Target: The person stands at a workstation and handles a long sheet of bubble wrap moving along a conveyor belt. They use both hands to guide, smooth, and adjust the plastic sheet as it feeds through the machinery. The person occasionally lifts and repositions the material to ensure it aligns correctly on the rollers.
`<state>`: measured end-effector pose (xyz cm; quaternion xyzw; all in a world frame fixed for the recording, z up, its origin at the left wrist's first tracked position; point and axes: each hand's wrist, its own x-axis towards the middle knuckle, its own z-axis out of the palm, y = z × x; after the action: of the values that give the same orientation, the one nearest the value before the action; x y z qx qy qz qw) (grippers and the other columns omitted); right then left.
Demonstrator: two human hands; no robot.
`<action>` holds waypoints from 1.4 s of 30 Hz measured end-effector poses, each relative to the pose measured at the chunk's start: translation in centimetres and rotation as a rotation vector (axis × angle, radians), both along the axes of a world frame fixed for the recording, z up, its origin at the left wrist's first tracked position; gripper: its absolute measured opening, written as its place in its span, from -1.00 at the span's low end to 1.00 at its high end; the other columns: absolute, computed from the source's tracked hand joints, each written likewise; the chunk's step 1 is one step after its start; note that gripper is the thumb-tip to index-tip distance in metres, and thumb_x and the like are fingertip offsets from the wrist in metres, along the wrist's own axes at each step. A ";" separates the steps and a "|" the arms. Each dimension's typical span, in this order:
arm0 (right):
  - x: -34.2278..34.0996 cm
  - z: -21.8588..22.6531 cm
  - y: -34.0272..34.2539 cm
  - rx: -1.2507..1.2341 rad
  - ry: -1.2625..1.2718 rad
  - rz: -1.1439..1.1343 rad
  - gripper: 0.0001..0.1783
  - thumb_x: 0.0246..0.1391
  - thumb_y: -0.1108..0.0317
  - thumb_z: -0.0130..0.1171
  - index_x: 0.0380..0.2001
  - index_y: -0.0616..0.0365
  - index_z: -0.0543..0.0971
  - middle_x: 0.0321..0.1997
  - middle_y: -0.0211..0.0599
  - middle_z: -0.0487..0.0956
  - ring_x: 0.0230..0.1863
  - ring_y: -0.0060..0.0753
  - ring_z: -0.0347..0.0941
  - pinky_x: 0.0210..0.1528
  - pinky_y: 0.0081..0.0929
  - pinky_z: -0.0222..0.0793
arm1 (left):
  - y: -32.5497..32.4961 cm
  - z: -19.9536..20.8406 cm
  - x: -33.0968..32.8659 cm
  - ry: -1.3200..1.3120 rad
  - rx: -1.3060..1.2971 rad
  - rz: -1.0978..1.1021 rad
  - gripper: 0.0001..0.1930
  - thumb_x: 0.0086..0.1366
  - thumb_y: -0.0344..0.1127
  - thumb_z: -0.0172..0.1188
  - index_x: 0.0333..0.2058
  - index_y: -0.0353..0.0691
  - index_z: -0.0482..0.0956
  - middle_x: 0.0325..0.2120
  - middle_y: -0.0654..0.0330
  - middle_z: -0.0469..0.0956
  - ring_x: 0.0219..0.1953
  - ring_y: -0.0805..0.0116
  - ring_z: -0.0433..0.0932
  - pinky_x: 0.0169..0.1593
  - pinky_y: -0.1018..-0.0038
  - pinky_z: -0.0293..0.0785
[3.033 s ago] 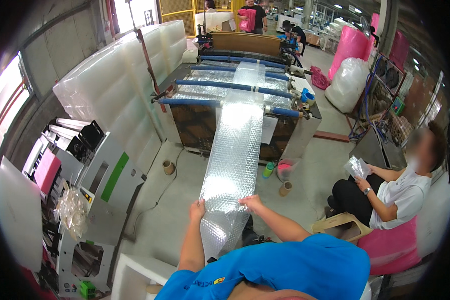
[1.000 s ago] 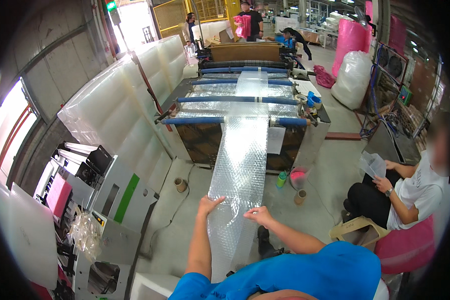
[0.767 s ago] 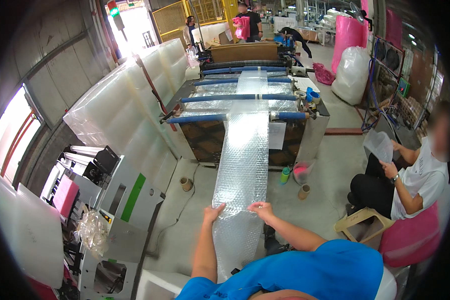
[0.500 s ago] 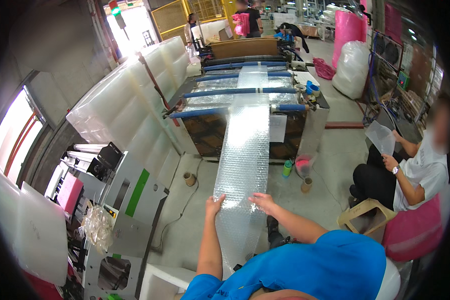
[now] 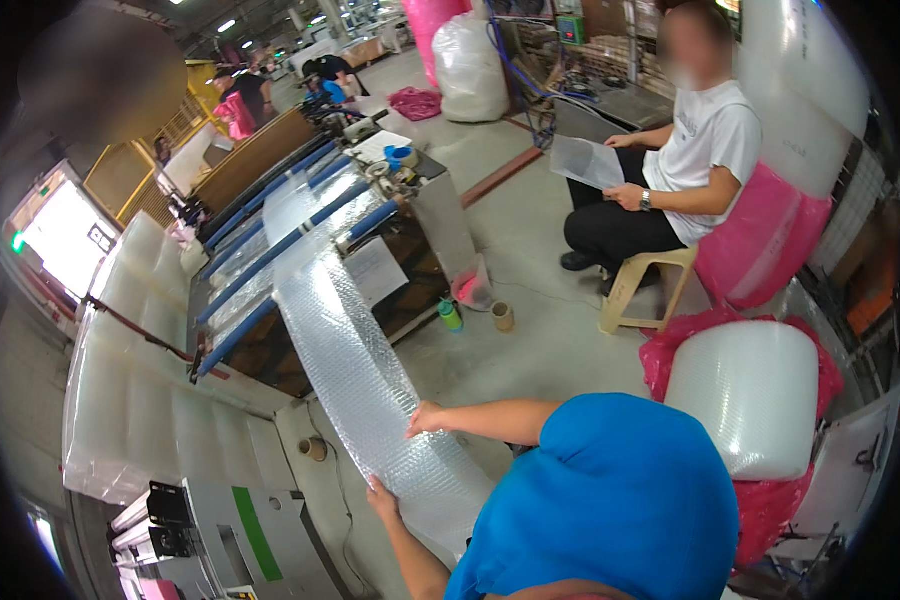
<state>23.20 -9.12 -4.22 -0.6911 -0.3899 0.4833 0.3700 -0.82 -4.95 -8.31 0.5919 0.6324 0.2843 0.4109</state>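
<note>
A long strip of clear bubble wrap [image 5: 335, 345] runs down from the rollers of a machine toward my body, its near end hidden behind my blue shirt. My left hand [image 5: 382, 498] grips the strip's left edge, thumb on top. Higher up, on the right edge, my right hand [image 5: 427, 420] pinches the film with its fingers closed. Between the hands the strip sags a little and has a lengthwise crease. Several blue rollers [image 5: 238, 332] cross the machine, and the strip passes over them.
A person in a white shirt [image 5: 705, 165] sits at right on a beige stool [image 5: 653, 270], holding a translucent sheet [image 5: 587, 162]. A large bubble wrap roll [image 5: 745, 400] stands behind my right side. A green bottle [image 5: 450, 316] and cardboard tube [image 5: 502, 318] stand on the floor. Wrapped white bales [image 5: 130, 400] line the left.
My view has swung to the right, bringing the seated person and the large roll into fuller view. Both hands still hold the strip, which now slants from upper left to lower right.
</note>
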 end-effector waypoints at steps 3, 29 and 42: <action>-0.5 -1.3 -0.6 -0.057 -0.009 -0.025 -0.64 -0.40 0.09 0.28 -0.50 0.09 0.56 -0.46 -0.33 0.52 -0.40 -0.50 0.40 -0.32 -0.49 0.31 | -0.6 -1.8 -1.0 0.007 0.051 -0.048 -0.48 0.14 -0.01 -0.11 -0.21 -0.48 0.30 -0.30 -0.11 0.39 -0.25 0.13 0.37 -0.14 0.36 0.23; 8.3 -0.6 12.7 0.060 -0.048 -0.264 -0.70 -0.42 0.19 0.31 -0.72 0.21 0.51 -0.74 -0.44 0.42 -0.67 -0.67 0.24 -0.59 -0.62 0.19 | 17.3 -4.3 9.2 0.062 -0.234 0.054 -0.50 0.15 0.02 -0.21 -0.50 -0.40 0.42 -0.66 0.00 0.43 -0.55 0.13 0.43 -0.41 0.30 0.31; 12.0 -1.4 17.2 0.140 -0.073 -0.294 -0.73 -0.37 0.21 0.28 -0.72 0.20 0.50 -0.72 -0.44 0.42 -0.67 -0.63 0.26 -0.63 -0.62 0.16 | 20.5 -7.3 11.5 0.075 -0.311 0.136 -0.38 -0.01 0.17 0.00 -0.57 -0.47 0.41 -0.65 0.00 0.42 -0.54 0.30 0.39 -0.39 0.33 0.31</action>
<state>35.17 8.12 -5.60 -0.7303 -0.3305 0.3701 0.4694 10.72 15.55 -15.57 0.4870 0.7223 0.1881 0.4535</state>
